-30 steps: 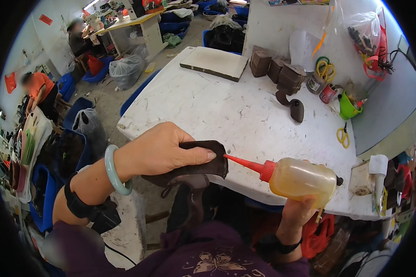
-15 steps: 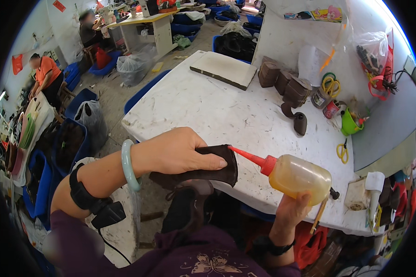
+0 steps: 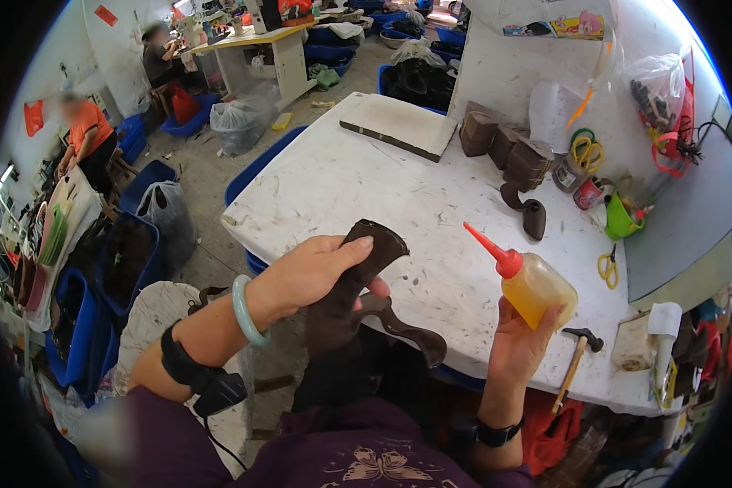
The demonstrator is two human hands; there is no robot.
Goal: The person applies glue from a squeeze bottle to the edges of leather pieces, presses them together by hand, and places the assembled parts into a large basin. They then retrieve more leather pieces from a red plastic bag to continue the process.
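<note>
My left hand (image 3: 307,275) grips a dark brown leather-like piece (image 3: 376,254), its thumb on top near the cut end. The piece is raised above the near edge of the white table (image 3: 317,191), and a curved strap-like part (image 3: 415,335) of the same brown hangs over that edge. My right hand (image 3: 519,340) is wrapped round a squeeze bottle (image 3: 541,286) of yellow liquid. Its red nozzle points up and to the left, apart from the brown piece.
A hammer (image 3: 579,348) lies by my right hand. Farther back are a white slab (image 3: 398,126), bundled brown pieces (image 3: 529,163), a loose curled brown piece (image 3: 533,218), yellow scissors (image 3: 607,268) and a green cup (image 3: 620,218). Two people work at the far left.
The bottle has tipped upright, and its nozzle has come away from the brown piece. My left hand has turned the piece so its end points up, and the curved strap-like part now shows.
</note>
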